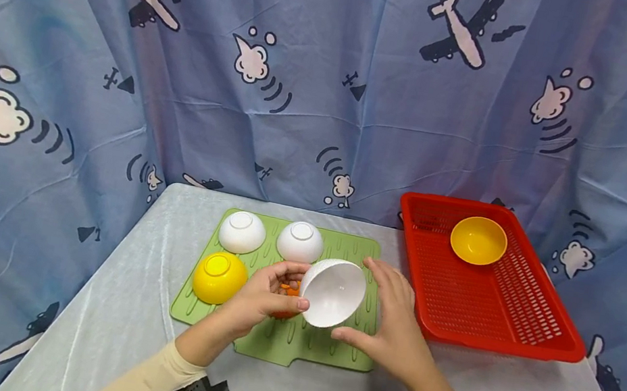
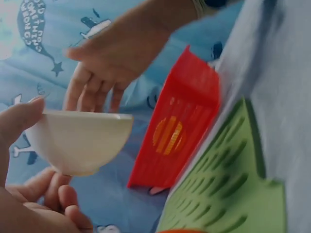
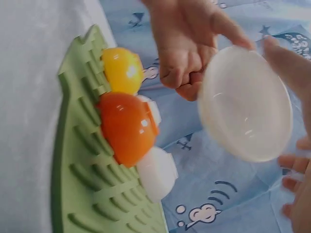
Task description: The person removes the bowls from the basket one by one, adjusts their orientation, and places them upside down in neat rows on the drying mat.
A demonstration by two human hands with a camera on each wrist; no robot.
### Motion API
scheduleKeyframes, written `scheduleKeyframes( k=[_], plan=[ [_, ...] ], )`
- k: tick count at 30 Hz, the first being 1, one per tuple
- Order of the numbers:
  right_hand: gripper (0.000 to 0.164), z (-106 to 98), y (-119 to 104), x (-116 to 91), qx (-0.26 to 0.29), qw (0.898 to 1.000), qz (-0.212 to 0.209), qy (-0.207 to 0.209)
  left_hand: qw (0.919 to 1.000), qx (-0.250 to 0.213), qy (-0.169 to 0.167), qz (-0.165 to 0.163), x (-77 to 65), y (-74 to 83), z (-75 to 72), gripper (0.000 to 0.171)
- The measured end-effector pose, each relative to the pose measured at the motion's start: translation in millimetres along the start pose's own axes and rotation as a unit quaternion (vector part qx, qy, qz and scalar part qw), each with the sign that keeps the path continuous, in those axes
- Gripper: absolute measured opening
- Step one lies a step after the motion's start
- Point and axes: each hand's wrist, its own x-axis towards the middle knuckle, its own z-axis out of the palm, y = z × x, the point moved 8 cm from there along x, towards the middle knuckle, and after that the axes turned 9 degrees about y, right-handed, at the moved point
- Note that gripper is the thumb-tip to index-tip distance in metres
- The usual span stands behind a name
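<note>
Over the green drying mat (image 1: 319, 354), my left hand (image 1: 260, 296) grips a white bowl (image 1: 337, 295) at its left side. In the left wrist view the thumb lies over the bowl's rim and the fingers are under its base. The bowl is tilted, its hollow inside facing right. Beside its right side is my right hand (image 1: 394, 328), thumb and fingers spread apart around the bowl without closing on it. Below the bowl, an upside-down orange bowl (image 3: 126, 128) sits on the mat, mostly hidden behind my left hand in the head view.
Two upside-down white bowls (image 1: 242, 232) stand at the mat's back, with an upside-down yellow bowl (image 1: 220, 278) at its left. A red basket (image 1: 497, 337) on the right holds an upright yellow bowl (image 1: 478, 241). A blue patterned curtain (image 1: 296, 152) hangs behind the table.
</note>
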Motion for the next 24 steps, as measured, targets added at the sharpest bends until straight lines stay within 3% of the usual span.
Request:
scheduleKeyframes(
  k=[4,7,11,16,20,22,24],
  plan=[
    [0.089,-5.9,13.1,-0.5,0.047,0.994,0.096,-0.015,0.9918,0.104,0.033,0.067,-3.2,16.2,-7.0,0.068],
    [0.076,-1.3,20.6,-3.3,0.068,0.987,0.141,-0.047,0.9741,0.186,0.046,0.12,-7.0,26.7,-7.9,0.07],
    [0.072,8.6,25.0,-8.1,0.088,0.977,0.175,-0.086,0.9475,0.261,0.039,0.181,-11.4,35.0,-2.6,0.073],
    [0.072,14.9,26.1,-10.4,0.107,0.967,0.206,-0.107,0.9181,0.309,0.017,0.247,-15.7,42.3,7.4,0.074],
    [0.072,17.3,29.7,-11.6,0.135,0.952,0.247,-0.119,0.8964,0.332,0.016,0.293,-17.6,45.8,11.2,0.075],
    [0.072,17.8,31.8,-12.2,0.157,0.944,0.262,-0.122,0.8916,0.333,0.016,0.306,-17.6,46.1,11.4,0.077],
    [0.071,17.9,32.7,-12.2,0.181,0.939,0.266,-0.121,0.8978,0.315,0.014,0.307,-16.3,44.6,10.2,0.08]
  ],
)
